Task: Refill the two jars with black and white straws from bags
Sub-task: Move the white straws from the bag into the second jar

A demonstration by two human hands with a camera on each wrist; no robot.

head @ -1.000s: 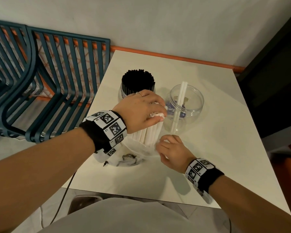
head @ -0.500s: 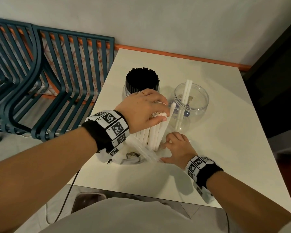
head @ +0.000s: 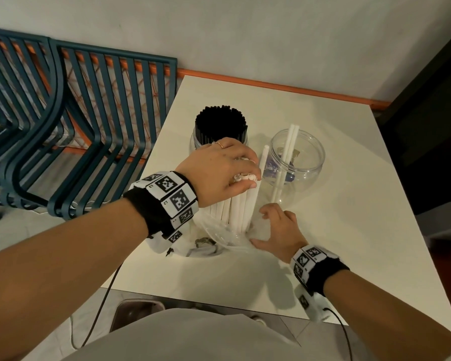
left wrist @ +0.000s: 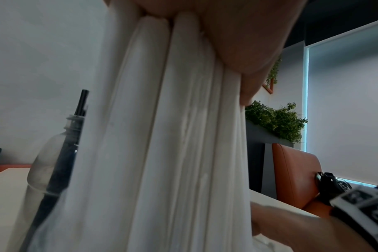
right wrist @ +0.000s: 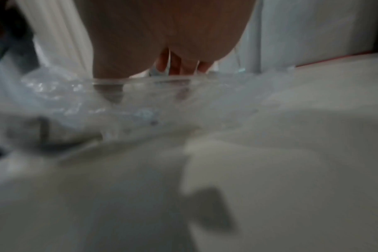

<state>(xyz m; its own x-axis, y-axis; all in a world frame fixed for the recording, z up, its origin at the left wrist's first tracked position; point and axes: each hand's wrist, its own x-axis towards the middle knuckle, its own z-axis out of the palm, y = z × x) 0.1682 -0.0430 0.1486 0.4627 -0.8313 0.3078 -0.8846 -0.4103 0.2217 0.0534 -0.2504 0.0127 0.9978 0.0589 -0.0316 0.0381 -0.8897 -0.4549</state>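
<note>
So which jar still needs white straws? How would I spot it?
Start at the pale square table against the wall. Two clear jars stand side by side near its far edge, beyond the hands. It is the right-hand jar, nearly empty with only two white straws leaning in it; its neighbour is packed with black straws.

The left hand [head: 219, 173] hides the white straws' [head: 235, 212] tops; the right wrist view is blurred.

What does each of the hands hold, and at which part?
The left hand grips the bundle of white straws at its top end. The right hand presses the clear bag down beside the bundle's base.
</note>
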